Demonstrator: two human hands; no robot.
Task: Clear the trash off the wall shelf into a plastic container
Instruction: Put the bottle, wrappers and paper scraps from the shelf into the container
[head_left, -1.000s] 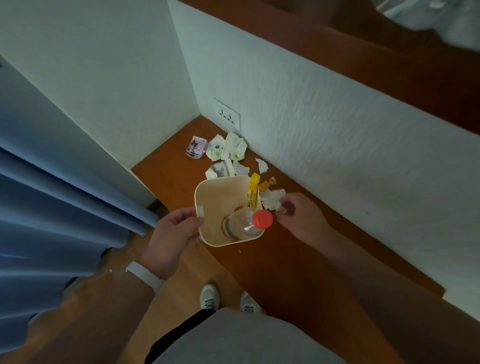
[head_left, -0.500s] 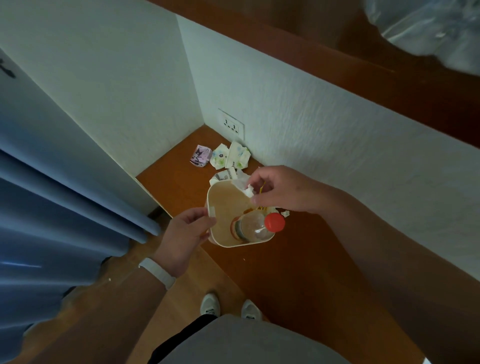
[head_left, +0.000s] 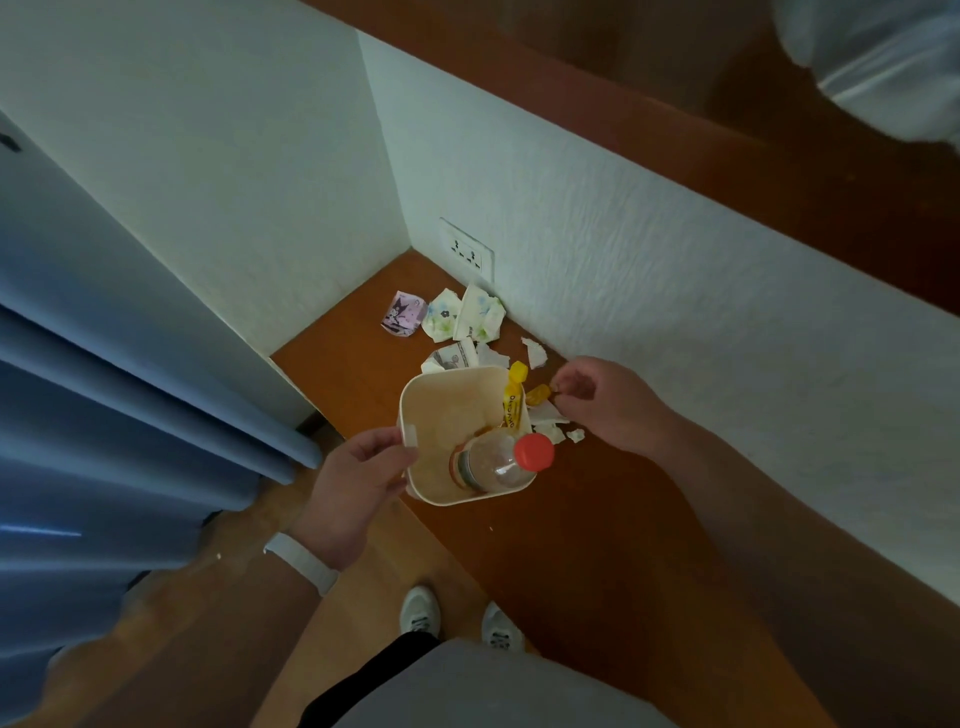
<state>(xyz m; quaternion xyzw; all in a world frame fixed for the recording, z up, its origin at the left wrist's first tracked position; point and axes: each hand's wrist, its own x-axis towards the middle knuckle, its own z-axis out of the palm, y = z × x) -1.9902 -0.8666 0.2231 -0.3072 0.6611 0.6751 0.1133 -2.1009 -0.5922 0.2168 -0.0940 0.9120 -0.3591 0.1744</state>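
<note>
Right hand (head_left: 608, 402) now off the container (head_left: 431, 410), back at shelf scraps, fingertips pinching a yellow wrapper (head_left: 537, 393).

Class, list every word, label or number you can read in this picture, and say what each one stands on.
Yellow sachet leaning in the plastic container: dark lettering, too blurred to read.
Bottle label: unreadable.
Grey printed paper: print too small.
Purple wrapper: cartoon figure, no legible words.

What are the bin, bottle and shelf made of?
Bin: looks like cream matte plastic, with thin walls and rounded moulded corners. Bottle: clear glossy plastic, likely PET, see-through with a red cap. Shelf: orange-brown wood or laminate with a smooth, low sheen; I can't tell which.
</note>
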